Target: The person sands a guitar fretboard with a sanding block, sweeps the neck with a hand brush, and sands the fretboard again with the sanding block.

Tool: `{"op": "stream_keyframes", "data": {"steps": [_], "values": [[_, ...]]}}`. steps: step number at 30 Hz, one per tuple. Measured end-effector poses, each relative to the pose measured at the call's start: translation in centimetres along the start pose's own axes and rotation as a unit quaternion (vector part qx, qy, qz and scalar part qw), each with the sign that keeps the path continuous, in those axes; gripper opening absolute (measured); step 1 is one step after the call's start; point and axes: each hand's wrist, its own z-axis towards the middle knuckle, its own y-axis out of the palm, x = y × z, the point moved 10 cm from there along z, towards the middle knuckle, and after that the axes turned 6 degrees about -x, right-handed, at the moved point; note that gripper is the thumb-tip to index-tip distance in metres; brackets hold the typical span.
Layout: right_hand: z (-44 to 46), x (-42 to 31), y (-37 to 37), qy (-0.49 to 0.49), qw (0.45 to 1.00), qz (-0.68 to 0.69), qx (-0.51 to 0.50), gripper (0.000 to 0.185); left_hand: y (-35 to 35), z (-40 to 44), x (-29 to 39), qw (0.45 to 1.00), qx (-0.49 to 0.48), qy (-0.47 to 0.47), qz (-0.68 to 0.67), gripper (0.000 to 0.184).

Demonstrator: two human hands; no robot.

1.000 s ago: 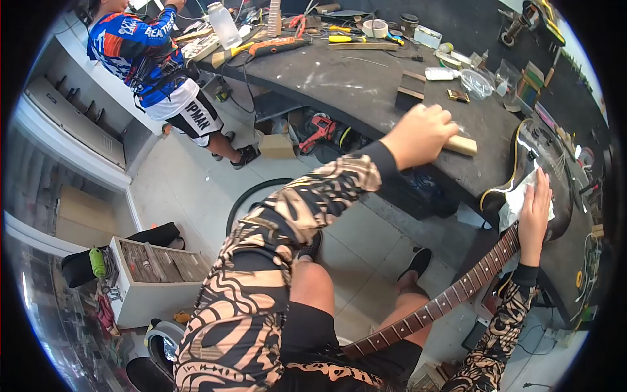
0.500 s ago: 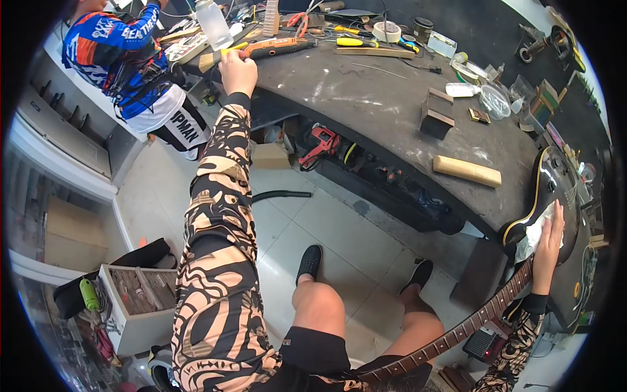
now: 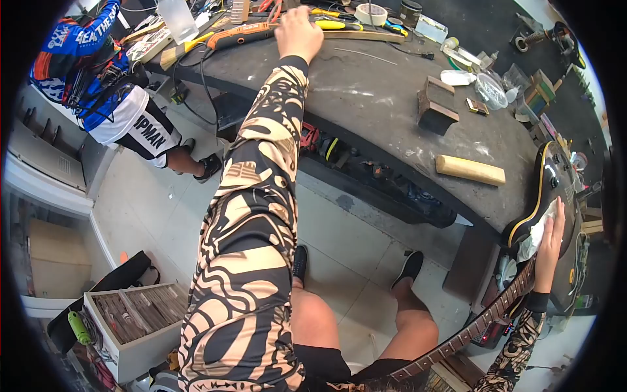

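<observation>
My left hand (image 3: pixel 298 34) reaches over the far part of the bench, its fingers curled beside the tip of an orange and black tool (image 3: pixel 241 36); what they grip is hidden. At the right, my right hand (image 3: pixel 550 242) lies with fingers stretched out on a white cloth (image 3: pixel 533 240) against the dark guitar body (image 3: pixel 555 179). The guitar's fretted neck (image 3: pixel 470 326) runs down toward my lap. A rounded wooden block (image 3: pixel 470 170) lies near the bench's front edge, and a dark block (image 3: pixel 437 106) stands behind it.
Another person (image 3: pixel 98 85) stands at the bench's far left. Behind my left hand are a yellow-handled tool (image 3: pixel 338 26), a tape roll (image 3: pixel 371 14) and jars. A white bottle (image 3: pixel 458 78) lies farther right on the bench (image 3: pixel 366 85). A box of sheets (image 3: pixel 140 313) is at lower left.
From near the wooden block, my left hand has moved left to the brush, then right to the orange tool's tip. My right hand stays on the cloth. The camera view has shifted.
</observation>
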Motion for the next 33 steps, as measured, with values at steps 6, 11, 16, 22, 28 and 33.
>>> {"op": "stream_keyframes", "data": {"steps": [6, 11, 16, 22, 28, 33], "values": [[0.3, -0.5, 0.1, -0.013, 0.999, 0.031, -0.006, 0.053, -12.0, 1.7, -4.7, 0.982, 0.118, -0.029, 0.146, 0.051], [0.5, 0.4, 0.4, -0.006, 0.999, 0.052, -0.008, 0.054, -22.3, -1.2, -23.0, 0.929, 0.164, -0.281, 0.176, 0.045], [0.6, 0.3, 0.4, -0.013, 0.999, 0.019, -0.022, 0.054, -15.9, -1.0, -44.0, 0.912, 0.047, -0.305, -0.269, 0.056], [0.9, 1.4, 0.4, -0.006, 0.999, 0.007, -0.034, 0.055, -16.0, -2.1, -36.8, 0.83, -0.064, -0.403, -0.38, 0.074], [0.8, 1.5, 0.4, -0.002, 0.999, 0.015, -0.032, 0.055, -17.7, -0.4, -37.3, 0.842, -0.005, -0.312, -0.439, 0.07], [0.9, 1.3, 0.2, -0.001, 0.999, 0.007, -0.035, 0.056, -20.2, 2.9, -31.6, 0.802, 0.066, -0.128, -0.579, 0.055]]}}
